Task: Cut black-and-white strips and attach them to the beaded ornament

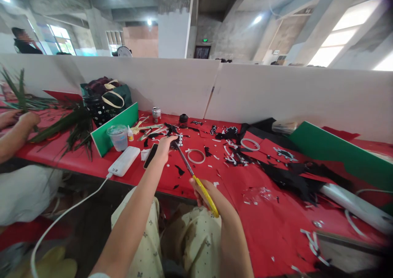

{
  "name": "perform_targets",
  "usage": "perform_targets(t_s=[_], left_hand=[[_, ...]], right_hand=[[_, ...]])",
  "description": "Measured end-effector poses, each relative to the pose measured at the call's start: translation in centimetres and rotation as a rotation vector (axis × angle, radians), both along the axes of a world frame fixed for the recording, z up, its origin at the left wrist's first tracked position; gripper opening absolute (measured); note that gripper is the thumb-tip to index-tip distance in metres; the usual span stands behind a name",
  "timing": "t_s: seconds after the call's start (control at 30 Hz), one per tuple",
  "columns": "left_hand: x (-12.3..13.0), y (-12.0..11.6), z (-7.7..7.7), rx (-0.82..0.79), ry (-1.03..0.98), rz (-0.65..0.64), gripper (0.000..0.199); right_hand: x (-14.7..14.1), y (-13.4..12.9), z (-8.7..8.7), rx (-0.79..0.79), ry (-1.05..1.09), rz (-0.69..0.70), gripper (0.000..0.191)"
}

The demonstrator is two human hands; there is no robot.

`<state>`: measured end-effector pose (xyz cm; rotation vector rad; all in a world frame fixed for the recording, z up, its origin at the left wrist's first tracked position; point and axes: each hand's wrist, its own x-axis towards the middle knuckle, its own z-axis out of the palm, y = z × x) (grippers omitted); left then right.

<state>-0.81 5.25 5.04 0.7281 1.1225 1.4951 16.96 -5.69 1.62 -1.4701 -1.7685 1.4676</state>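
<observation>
My right hand is closed on the yellow handle of a pair of scissors, seen nearly edge-on. Their metal blades point away from me and reach up to my left hand. The fingers of that hand pinch a small black piece with silvery beads, partly hidden by the fingers. Whether the blades touch the piece, I cannot tell. Just right of the blades lies a white ring, and black scraps are scattered nearby. A phone lies beside my left wrist.
A white power bank with a cable, a plastic cup, a glue bottle and a can stand or lie on the left. Green boards flank the red table. Black fabric lies right. Another person's hands are far left.
</observation>
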Motion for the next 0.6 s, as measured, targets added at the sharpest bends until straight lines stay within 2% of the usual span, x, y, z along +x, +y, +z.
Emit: perform_targets(t_s=[0.6], left_hand=[[-0.49,0.02,-0.37,-0.022,-0.014,0.027,0.023]], right_hand=[[-0.45,-0.17,0.07,0.003,0.033,-0.016,0.048]])
